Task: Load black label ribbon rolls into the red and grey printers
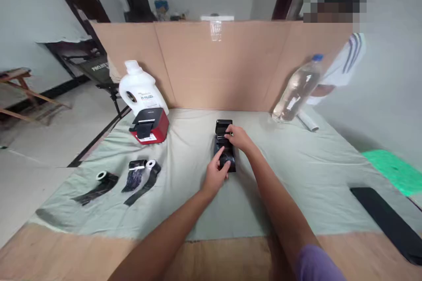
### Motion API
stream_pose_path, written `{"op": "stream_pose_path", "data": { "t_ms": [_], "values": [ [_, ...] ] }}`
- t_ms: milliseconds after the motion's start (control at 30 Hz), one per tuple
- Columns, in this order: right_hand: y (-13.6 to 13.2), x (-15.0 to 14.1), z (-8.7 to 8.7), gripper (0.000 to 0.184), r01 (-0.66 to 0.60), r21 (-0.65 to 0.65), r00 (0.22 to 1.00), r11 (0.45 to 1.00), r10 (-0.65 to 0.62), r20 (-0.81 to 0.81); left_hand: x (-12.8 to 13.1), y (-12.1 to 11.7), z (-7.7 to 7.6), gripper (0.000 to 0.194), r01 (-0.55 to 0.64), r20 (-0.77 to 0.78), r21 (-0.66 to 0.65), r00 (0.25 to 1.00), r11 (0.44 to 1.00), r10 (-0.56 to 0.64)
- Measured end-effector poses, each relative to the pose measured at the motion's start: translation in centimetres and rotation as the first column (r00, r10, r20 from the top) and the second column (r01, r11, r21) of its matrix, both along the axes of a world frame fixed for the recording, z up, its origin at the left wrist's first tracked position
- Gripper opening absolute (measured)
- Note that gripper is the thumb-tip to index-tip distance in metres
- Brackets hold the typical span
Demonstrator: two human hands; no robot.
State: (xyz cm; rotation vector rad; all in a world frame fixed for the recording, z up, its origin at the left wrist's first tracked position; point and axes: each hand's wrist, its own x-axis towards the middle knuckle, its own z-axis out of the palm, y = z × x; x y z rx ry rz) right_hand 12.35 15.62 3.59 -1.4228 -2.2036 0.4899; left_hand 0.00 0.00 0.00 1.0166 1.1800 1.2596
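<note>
A small black box (233, 158) with a raised flip lid (223, 125) lies on the cloth in front of me. A shiny dark strip or roll (225, 158) shows in its lower part. My left hand (216, 172) is at the box's left side. Its index finger stretches over the opening, the thumb rests on the shiny dark part, and the other fingers curl by the edge. My right hand (238, 137) reaches in from the right, thumb and fingertips pinched at the box's upper part, below the lid. What lies between those fingertips is too small to make out.
Left stand a red-and-black printer-like box (160, 128), a white jug (145, 90) and several black film rolls (110, 180). A cardboard panel (214, 70) closes off the back. Right are a clear bottle (296, 90), a white tube (308, 121), a dark flat object (382, 215) and a person (349, 61).
</note>
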Motion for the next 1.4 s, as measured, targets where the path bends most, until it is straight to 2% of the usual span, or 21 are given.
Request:
{"op": "stream_pose_path", "data": {
  "t_ms": [167, 333, 733, 933, 1167, 1400],
  "values": [
    [-0.1, 0.1, -0.3, 0.023, -0.036, -0.009, 0.999, 0.999, 0.036, -0.031, 0.0, 0.1, -0.2, 0.081, 0.006, -0.021, 0.033, 1.0, 0.999, -0.006],
    [-0.3, 0.1, 0.1, 0.019, -0.047, -0.017, 0.999, 0.999, 0.047, -0.02, 0.0, 0.2, -0.6, 0.08, 0.015, -0.035, 0.051, 0.999, 0.999, -0.013],
    [-1.5, -0.1, 1.1, 0.022, 0.054, -0.022, 0.996, 0.998, -0.052, 0.078, -0.1, 0.1, -0.5, 0.078, 0.011, -0.058, 0.054, 0.998, 0.998, -0.008],
    [-1.8, 0.4, 1.4, 0.033, -0.006, -0.054, 0.991, 0.999, 0.013, 0.131, 0.0, 0.1, -0.6, 0.078, 0.014, -0.051, 0.043, 0.999, 0.999, -0.012],
    [-3.5, -2.0, 1.8, 0.032, 0.173, 0.001, 0.959, 0.985, -0.169, 0.229, 0.0, 0.1, -0.2, 0.074, -0.003, -0.065, 0.044, 0.998, 0.999, 0.006],
    [-3.7, -2.1, 1.7, 0.03, 0.178, -0.013, 0.948, 0.984, -0.168, 0.27, 0.0, 0.2, -0.6, 0.072, 0.006, -0.07, 0.058, 0.998, 0.998, -0.002]
  ]
}}
